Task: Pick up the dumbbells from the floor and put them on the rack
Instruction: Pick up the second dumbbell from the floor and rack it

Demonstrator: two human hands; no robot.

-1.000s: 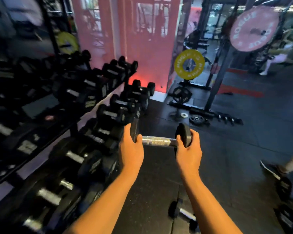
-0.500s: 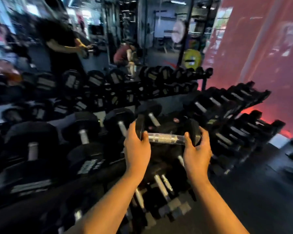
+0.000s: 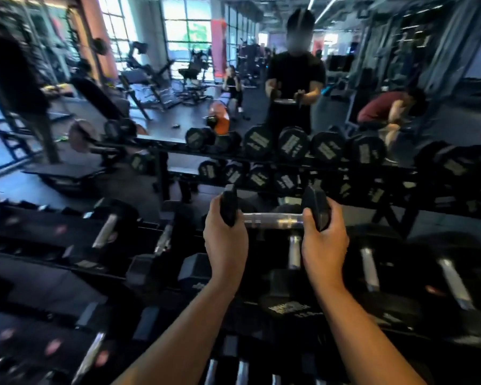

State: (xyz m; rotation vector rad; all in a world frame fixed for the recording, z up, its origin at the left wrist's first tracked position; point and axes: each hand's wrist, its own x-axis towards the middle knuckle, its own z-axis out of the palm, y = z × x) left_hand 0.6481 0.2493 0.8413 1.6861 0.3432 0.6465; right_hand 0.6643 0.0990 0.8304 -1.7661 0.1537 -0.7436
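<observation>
I hold a small black dumbbell (image 3: 272, 219) with a silver handle level in front of me, above the rack. My left hand (image 3: 225, 240) grips its left head. My right hand (image 3: 323, 240) grips its right head. Below and ahead stands the tiered dumbbell rack (image 3: 178, 257), dark, with several black dumbbells lying on its shelves, silver handles pointing toward me. The dumbbell hangs over the middle tier, clear of the ones beneath it.
A mirror behind the rack reflects the gym: a person in black (image 3: 295, 79) holding a dumbbell, a crouching person in red (image 3: 383, 111), benches (image 3: 139, 79) and machines. Larger dumbbells (image 3: 292, 143) line the mirrored top shelf. The image is blurred at the edges.
My view has swung left from the gym floor to face the rack and mirror head-on. Both hands keep the same grip on the dumbbell, now held over the rack.
</observation>
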